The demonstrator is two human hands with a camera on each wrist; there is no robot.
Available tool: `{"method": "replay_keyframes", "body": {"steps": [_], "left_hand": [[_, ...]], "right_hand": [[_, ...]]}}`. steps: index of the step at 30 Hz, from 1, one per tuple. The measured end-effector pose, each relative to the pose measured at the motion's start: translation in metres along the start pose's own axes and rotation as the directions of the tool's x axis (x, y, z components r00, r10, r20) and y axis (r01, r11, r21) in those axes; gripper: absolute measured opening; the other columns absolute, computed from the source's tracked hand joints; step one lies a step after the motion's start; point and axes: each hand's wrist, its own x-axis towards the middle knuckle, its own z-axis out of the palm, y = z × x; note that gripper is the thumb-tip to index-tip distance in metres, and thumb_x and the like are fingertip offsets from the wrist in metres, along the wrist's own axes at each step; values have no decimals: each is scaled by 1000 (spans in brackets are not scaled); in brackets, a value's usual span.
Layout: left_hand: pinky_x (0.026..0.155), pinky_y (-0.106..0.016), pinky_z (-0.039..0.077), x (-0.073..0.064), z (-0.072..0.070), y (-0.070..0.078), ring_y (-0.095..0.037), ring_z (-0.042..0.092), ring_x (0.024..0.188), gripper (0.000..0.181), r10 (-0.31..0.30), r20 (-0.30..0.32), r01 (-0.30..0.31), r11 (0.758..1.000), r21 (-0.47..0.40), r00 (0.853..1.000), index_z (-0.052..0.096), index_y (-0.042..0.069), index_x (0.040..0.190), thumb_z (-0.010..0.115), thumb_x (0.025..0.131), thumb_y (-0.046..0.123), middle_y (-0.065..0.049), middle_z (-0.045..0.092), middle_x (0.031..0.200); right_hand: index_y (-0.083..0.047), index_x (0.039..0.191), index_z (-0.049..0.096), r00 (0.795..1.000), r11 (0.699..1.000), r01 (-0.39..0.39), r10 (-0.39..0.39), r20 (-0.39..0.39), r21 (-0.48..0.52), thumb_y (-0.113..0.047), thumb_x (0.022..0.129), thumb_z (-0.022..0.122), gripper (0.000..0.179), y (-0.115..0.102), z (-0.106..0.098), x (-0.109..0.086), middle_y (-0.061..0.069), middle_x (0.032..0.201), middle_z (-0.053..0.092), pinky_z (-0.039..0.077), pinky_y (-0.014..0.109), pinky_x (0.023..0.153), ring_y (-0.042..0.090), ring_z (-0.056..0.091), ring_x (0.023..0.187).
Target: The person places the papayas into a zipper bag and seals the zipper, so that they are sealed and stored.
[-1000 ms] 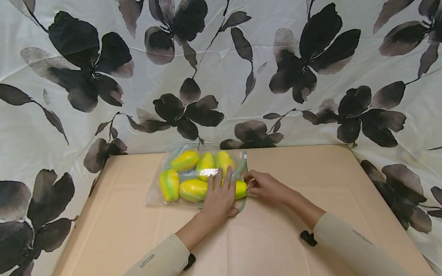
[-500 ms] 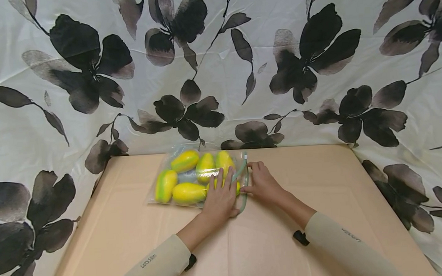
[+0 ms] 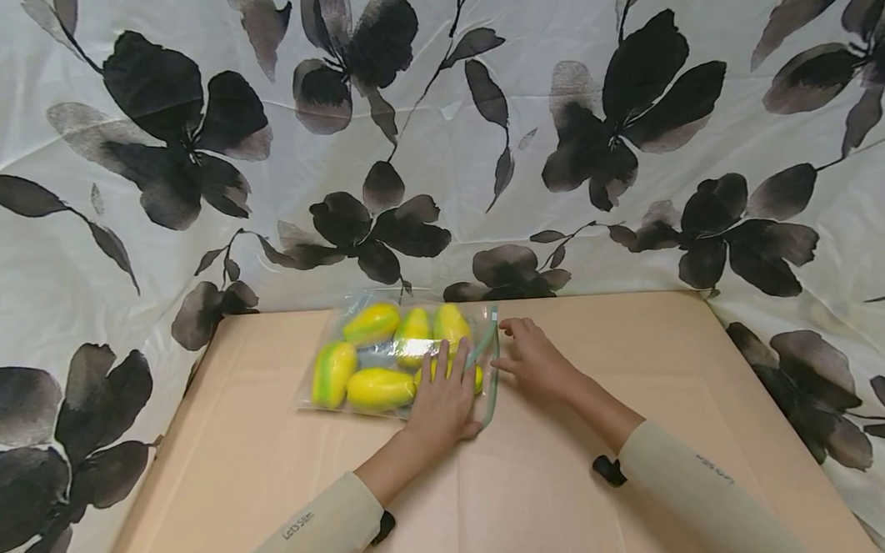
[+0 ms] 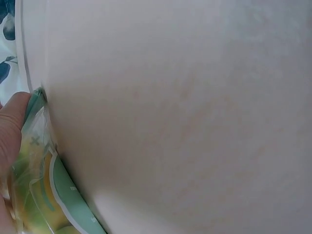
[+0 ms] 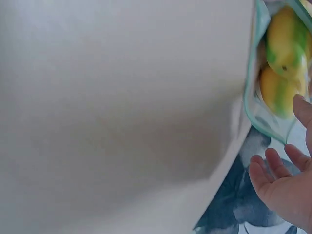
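Observation:
A clear zip bag (image 3: 491,403) with a green-edged mouth lies near the table's far edge, its mouth facing right. Inside are several yellow-green mangoes (image 3: 379,390). My left hand (image 3: 443,403) rests on the bag near the mouth, its fingers stretched across the top and partly covering one mango (image 3: 478,380). In the left wrist view, the thumb (image 4: 12,122) touches the green corner. Just right of the mouth is my right hand (image 3: 541,365), fingers loosely bent and holding nothing. The right wrist view shows the mouth gaping (image 5: 247,92), with two mangoes (image 5: 282,90) inside.
Beneath everything is a light brown table surface (image 3: 574,503). A white cloth with dark flowers (image 3: 465,142) hangs behind it and shows at both sides.
My right hand pushed a mango through the mouth into the bag, let it go and drew back slightly. The mangoes inside shifted left. My left hand stayed on the bag.

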Motion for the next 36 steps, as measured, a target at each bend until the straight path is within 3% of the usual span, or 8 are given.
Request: {"method": "replay_keyframes", "body": {"steps": [11,18,23,29,36], "left_hand": [[119,-62,34,-1,-2,1,-46,34,151,118,0,7,0,1000,19,1000,41,6,157,78,69,76,-19,26,169],[120,-61,33,-2,0,1,-46,33,151,116,2,7,-2,999,33,1000,43,8,157,77,70,78,-18,24,170],[120,-61,33,-4,1,1,-46,33,151,117,2,4,-2,999,37,1000,42,8,157,77,70,77,-19,25,170],[120,-62,32,-4,-1,1,-48,34,150,113,4,4,-4,999,40,1000,46,9,155,77,70,76,-20,25,169],[118,-64,34,-6,-1,1,-52,39,146,107,24,-46,-23,1000,13,999,46,14,154,79,71,71,-23,29,167]], "right_hand": [[5,139,51,999,999,-13,14,-38,37,-29,98,72,57,-5,-33,31,24,129,62,53,53,101,39,61,121],[3,119,66,999,999,-37,38,-13,29,-32,100,68,40,-3,-31,47,13,102,71,55,39,83,25,64,91],[-1,100,74,1000,999,-20,20,6,48,-26,101,67,26,2,-26,52,6,84,67,47,27,67,16,55,74],[-3,91,74,1000,999,20,-19,-15,51,-21,101,66,22,4,-23,54,0,72,58,41,25,61,14,49,66],[-4,87,69,999,999,17,-16,-28,34,-21,102,65,23,4,-23,55,1,71,55,40,27,62,14,47,65]]}}
